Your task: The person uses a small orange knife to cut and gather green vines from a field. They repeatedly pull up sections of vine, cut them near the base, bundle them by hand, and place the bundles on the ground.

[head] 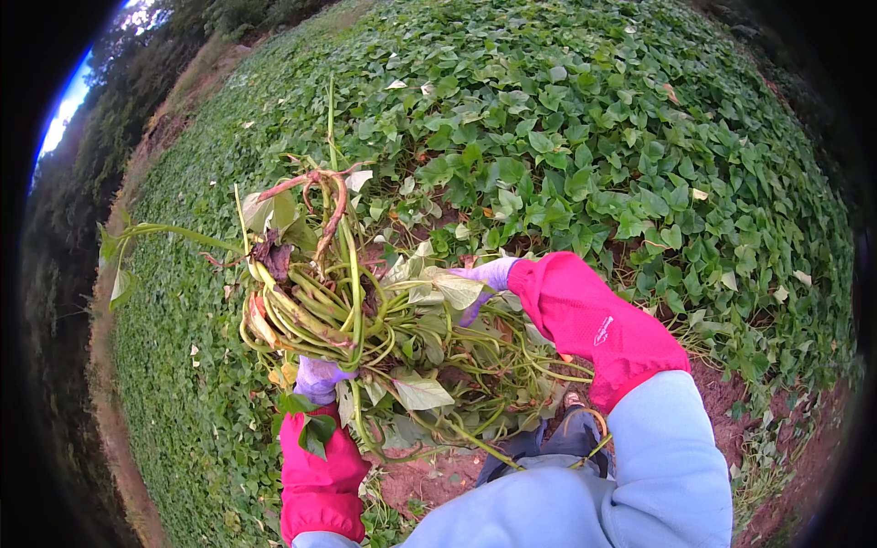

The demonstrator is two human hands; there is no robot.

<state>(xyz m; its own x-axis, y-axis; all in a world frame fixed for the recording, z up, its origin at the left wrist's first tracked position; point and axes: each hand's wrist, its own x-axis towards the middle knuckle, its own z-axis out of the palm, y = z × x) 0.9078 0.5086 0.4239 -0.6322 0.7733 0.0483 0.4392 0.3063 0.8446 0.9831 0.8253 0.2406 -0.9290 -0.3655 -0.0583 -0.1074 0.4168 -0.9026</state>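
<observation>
A thick bundle of leafy green vines (308, 308) hangs in front of my body, its stems looped and bunched at the left end, with a reddish root-like stem (336, 212) curling above it. My left hand (318, 379), in a light purple glove and a pink sleeve cover, is closed around the underside of the bunched stems; its fingers are mostly hidden. My right hand (483, 284), gloved the same way, is at the upper right side of the bundle, among pale leaves. Its fingertips are partly covered, so its grip cannot be made out.
Dense heart-shaped leaves of growing vines (582, 151) cover the ground ahead and to the left. Bare reddish soil (431, 476) shows by my legs and at the lower right. A dirt strip (123, 452) and dark trees (62, 240) border the field at left.
</observation>
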